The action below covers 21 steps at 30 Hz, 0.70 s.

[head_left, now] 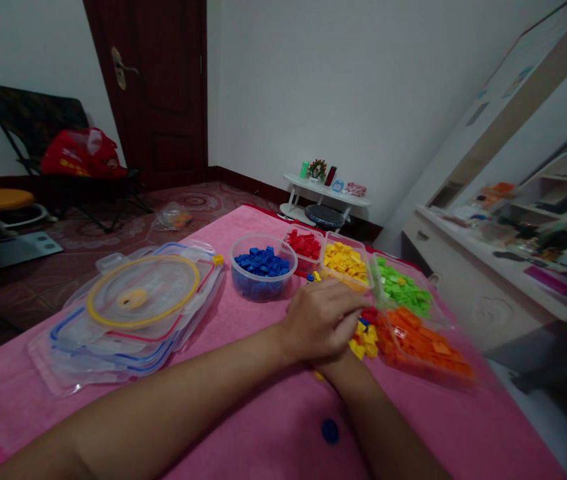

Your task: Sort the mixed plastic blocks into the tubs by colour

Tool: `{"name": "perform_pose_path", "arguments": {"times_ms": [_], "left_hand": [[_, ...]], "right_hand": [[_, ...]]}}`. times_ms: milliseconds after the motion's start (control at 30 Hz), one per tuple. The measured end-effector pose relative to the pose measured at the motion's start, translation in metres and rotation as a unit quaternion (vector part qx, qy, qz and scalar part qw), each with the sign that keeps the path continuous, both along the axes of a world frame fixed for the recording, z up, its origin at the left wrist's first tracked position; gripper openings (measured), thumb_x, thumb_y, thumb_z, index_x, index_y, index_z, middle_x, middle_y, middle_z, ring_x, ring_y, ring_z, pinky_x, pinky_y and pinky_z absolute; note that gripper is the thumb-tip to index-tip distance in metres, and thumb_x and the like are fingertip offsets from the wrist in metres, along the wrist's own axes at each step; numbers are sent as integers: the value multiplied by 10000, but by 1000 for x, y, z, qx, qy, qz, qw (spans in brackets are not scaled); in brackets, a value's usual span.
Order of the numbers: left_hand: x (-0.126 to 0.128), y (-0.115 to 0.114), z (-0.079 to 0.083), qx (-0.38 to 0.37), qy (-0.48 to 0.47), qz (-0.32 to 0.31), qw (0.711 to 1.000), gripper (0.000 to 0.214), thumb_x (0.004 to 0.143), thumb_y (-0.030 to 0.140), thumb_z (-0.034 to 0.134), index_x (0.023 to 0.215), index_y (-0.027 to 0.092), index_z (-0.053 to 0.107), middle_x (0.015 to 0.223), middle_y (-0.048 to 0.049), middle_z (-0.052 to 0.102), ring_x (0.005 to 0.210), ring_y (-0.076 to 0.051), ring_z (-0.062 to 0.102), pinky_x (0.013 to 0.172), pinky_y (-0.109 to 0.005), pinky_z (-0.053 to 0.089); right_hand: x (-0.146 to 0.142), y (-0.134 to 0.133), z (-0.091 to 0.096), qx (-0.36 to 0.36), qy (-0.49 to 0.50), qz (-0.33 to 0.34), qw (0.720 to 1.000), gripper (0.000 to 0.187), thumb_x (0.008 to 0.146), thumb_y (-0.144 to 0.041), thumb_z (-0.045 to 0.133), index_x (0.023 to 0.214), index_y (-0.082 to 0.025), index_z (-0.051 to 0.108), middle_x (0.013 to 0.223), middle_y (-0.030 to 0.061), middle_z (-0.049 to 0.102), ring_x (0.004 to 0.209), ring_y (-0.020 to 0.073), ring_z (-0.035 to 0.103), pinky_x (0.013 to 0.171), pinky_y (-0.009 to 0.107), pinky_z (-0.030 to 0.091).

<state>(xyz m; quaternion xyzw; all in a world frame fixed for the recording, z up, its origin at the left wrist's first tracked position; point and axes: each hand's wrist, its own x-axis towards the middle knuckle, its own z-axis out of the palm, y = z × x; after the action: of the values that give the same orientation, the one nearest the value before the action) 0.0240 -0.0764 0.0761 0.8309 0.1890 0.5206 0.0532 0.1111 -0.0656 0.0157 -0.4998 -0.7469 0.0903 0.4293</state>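
Observation:
My left hand (316, 320) lies across my right hand (332, 364) over the pink cloth. The left fingers bend down toward the right and look closed, but whatever they hold is hidden. Only the wrist side of the right hand shows; its fingers are covered. Around both hands is a small pile of mixed bricks, with yellow bricks (364, 340) showing beside them. Just beyond stand a round tub of blue bricks (262, 261) and boxes of red bricks (304, 244), yellow bricks (346, 261) and green bricks (404, 288). Orange bricks (426, 343) fill a box at right.
Stacked clear lids (143, 293) with coloured seals lie on the left of the pink-covered table (243, 413). A round blue piece (330, 431) is near the front. Beyond are a folding chair (28, 110), a low white shelf (328, 190) and a cluttered dresser (468, 267).

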Motion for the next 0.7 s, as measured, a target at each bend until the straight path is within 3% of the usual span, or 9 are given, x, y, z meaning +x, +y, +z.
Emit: {"name": "perform_pose_path", "arguments": {"times_ms": [133, 233, 400, 467, 567, 633, 700], "left_hand": [[-6, 21, -15, -110, -26, 58, 992, 216, 843, 141, 465, 949, 174, 650, 921, -44, 676, 868, -158, 588, 808, -293, 459], [-9, 33, -34, -163, 2, 84, 983, 220, 825, 131, 483, 946, 181, 660, 944, -44, 672, 891, -167, 584, 809, -296, 458], [-8, 40, -59, -203, 52, 58, 976, 210, 811, 147, 504, 927, 187, 674, 948, -46, 670, 913, -168, 586, 825, -292, 459], [-6, 41, -64, -211, 51, 49, 975, 211, 809, 141, 500, 918, 181, 676, 940, -46, 671, 914, -165, 587, 835, -290, 456], [-4, 45, -68, -229, 30, 61, 971, 226, 796, 114, 494, 907, 176, 682, 932, -45, 670, 904, -163, 588, 835, -290, 455], [-4, 48, -69, -243, 15, 65, 968, 235, 794, 103, 488, 899, 174, 686, 917, -43, 670, 889, -159, 592, 821, -286, 458], [-3, 49, -69, -254, 3, 61, 965, 236, 799, 104, 482, 893, 172, 687, 906, -40, 671, 875, -155, 597, 812, -281, 461]], "right_hand": [[43, -1, 29, -50, -123, 3, 991, 221, 751, -208, 504, 879, -191, 683, 911, 100, 659, 924, 271, 591, 842, 416, 442], [69, -5, 51, -93, -204, -15, 974, 213, 769, -218, 527, 908, -200, 687, 968, 78, 672, 922, 233, 598, 826, 371, 443], [60, -36, 76, -153, -204, 58, 965, 238, 805, -328, 553, 991, -247, 677, 933, 32, 682, 776, 186, 614, 675, 299, 455], [45, -61, 76, -158, -250, 75, 952, 185, 770, -365, 607, 902, -258, 680, 915, 21, 676, 734, 180, 604, 624, 292, 443], [35, -103, 62, -107, -319, 75, 939, 287, 704, -444, 673, 926, -262, 660, 993, 55, 666, 795, 228, 605, 651, 345, 461], [41, -123, 48, -43, -344, 116, 931, 457, 684, -501, 677, 1076, -271, 629, 1155, 86, 629, 990, 284, 577, 804, 404, 464], [54, -130, 33, 2, -367, 141, 920, 591, 715, -529, 640, 1252, -306, 533, 1341, 80, 514, 1190, 308, 472, 961, 458, 390]]}}
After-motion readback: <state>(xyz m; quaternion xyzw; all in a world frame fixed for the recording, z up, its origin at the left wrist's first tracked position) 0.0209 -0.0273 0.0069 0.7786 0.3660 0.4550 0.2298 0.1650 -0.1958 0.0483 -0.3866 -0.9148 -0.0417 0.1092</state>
